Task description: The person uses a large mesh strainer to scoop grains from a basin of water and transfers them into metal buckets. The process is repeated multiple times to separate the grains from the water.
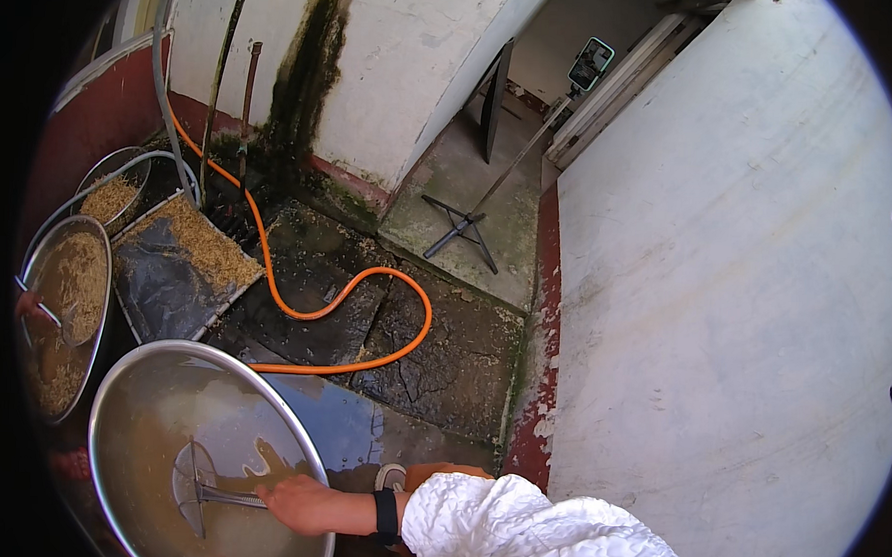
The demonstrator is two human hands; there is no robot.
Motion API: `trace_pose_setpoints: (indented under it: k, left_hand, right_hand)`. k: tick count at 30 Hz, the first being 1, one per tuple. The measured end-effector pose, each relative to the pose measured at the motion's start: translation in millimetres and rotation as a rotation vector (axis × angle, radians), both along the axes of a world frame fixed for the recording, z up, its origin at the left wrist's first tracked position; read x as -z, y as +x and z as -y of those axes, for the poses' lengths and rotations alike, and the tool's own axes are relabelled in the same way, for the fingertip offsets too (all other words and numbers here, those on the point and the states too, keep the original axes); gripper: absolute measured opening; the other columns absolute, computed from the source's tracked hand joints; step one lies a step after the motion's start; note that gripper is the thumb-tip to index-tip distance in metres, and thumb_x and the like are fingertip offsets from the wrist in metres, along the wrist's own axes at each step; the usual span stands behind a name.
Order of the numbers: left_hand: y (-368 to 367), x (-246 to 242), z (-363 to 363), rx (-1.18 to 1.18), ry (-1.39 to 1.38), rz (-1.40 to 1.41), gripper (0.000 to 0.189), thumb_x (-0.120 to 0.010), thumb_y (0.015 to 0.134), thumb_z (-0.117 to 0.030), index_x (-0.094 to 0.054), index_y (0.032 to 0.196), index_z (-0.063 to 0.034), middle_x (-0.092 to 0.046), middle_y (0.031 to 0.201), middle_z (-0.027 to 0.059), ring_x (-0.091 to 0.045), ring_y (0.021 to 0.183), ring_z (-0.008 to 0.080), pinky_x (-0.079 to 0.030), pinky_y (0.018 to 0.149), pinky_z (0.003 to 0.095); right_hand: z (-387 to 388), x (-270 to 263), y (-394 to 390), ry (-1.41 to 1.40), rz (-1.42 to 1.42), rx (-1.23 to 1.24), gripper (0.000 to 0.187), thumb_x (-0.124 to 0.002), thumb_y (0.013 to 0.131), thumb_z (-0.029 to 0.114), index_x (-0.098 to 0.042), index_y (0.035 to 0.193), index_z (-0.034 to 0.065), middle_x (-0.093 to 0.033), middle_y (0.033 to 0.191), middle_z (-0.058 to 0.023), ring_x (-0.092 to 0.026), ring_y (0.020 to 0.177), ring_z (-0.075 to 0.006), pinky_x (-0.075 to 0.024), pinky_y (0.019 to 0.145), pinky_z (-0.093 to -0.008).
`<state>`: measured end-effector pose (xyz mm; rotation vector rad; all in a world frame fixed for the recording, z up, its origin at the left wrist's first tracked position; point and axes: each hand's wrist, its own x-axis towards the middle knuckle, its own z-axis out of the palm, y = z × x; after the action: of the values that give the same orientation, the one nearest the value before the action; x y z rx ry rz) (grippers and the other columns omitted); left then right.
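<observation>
My right hand (302,503), below a white sleeve and a dark wristband, is closed around the handle of a mesh skimmer (194,483). The skimmer's head is at the surface of cloudy brownish water in a large round metal basin (304,432). My left hand is out of view. At the far left, another person's hand (29,306) holds a second strainer (76,323) over another metal basin (107,289) with water and pale tan bits, perhaps grain or husks.
An orange hose (426,315) curls over wet paving. Behind the basins are a frame tray (151,283) with a dark sheet and tan bits, and a smaller container (110,197). A phone (592,64) tops a tripod stand (465,224) by the doorway. A white wall (711,288) borders the right.
</observation>
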<state>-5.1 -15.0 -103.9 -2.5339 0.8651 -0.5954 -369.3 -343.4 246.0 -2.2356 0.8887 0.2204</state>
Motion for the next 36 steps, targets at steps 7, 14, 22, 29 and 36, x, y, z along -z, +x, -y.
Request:
trace_pose_setpoints:
  k: [7, 14, 22, 29, 36]
  left_hand:
    - [2, 0, -1, -0.005, 0.009, 0.007, 0.041, -0.041, 0.091, -0.051, -0.054, 0.118, -0.0233, -0.058, 0.109, 0.0002, -0.053, 0.075, 0.0190, -0.044, 0.065, 0.0317]
    - [3, 0, -1, -0.007, 0.019, 0.012, 0.041, -0.040, 0.091, -0.051, -0.055, 0.118, -0.0237, -0.059, 0.109, -0.0003, -0.053, 0.075, 0.0187, -0.044, 0.064, 0.0314]
    - [2, -1, 0, -0.013, 0.027, 0.021, 0.041, -0.040, 0.091, -0.051, -0.055, 0.117, -0.0242, -0.059, 0.109, -0.0008, -0.053, 0.074, 0.0183, -0.044, 0.064, 0.0310]
    - [2, -2, -1, -0.018, 0.036, 0.028, 0.041, -0.039, 0.091, -0.052, -0.055, 0.117, -0.0246, -0.059, 0.109, -0.0013, -0.053, 0.074, 0.0179, -0.044, 0.064, 0.0307]
    - [3, -3, -3, -0.027, 0.044, 0.038, 0.041, -0.039, 0.091, -0.052, -0.055, 0.117, -0.0251, -0.059, 0.109, -0.0017, -0.053, 0.074, 0.0176, -0.044, 0.064, 0.0304]
  right_hand:
    - [2, 5, 2, -0.005, -0.047, -0.006, 0.028, -0.047, 0.080, 0.002, -0.047, 0.106, -0.0071, -0.063, 0.077, -0.0218, -0.063, 0.079, -0.0365, -0.0498, 0.067, -0.0416]
    - [2, -2, -1, -0.020, -0.011, 0.017, 0.026, -0.049, 0.079, 0.002, -0.048, 0.103, -0.0067, -0.062, 0.073, -0.0214, -0.063, 0.075, -0.0369, -0.0503, 0.064, -0.0423]
    - [2, -3, -3, -0.032, -0.007, -0.011, 0.029, -0.050, 0.077, 0.001, -0.048, 0.104, -0.0078, -0.062, 0.072, -0.0219, -0.064, 0.074, -0.0367, -0.0503, 0.064, -0.0422]
    - [0, 5, -3, -0.031, 0.020, 0.006, 0.031, -0.050, 0.077, 0.002, -0.047, 0.106, -0.0087, -0.062, 0.074, -0.0210, -0.063, 0.075, -0.0361, -0.0497, 0.064, -0.0422]
    - [3, 0, 0, -0.013, -0.023, -0.020, 0.035, -0.050, 0.077, 0.001, -0.046, 0.110, -0.0097, -0.062, 0.074, -0.0208, -0.063, 0.075, -0.0366, -0.0496, 0.063, -0.0419]
